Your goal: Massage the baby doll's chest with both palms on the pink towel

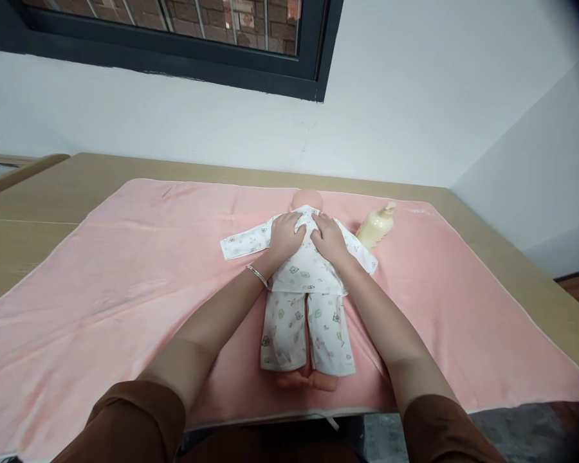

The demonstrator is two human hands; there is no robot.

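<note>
A baby doll [305, 199] in white printed pyjamas lies on its back on a pink blanket [125, 270], head towards the wall, bare feet near me. My left hand [285, 234] rests on the doll's chest, fingers curled onto the shirt [309, 273] near the collar. My right hand [329, 236] lies beside it on the other side of the chest, fingers bent and pressed on the same shirt front. A thin bangle [257, 275] sits on my left wrist. Whether either hand pinches the cloth is unclear.
A cream lotion bottle [377, 226] lies tilted on the blanket just right of the doll's shoulder. The blanket covers a wooden table [38, 193] against a white wall with a dark window frame above. The table's right edge [535, 283] drops to the floor.
</note>
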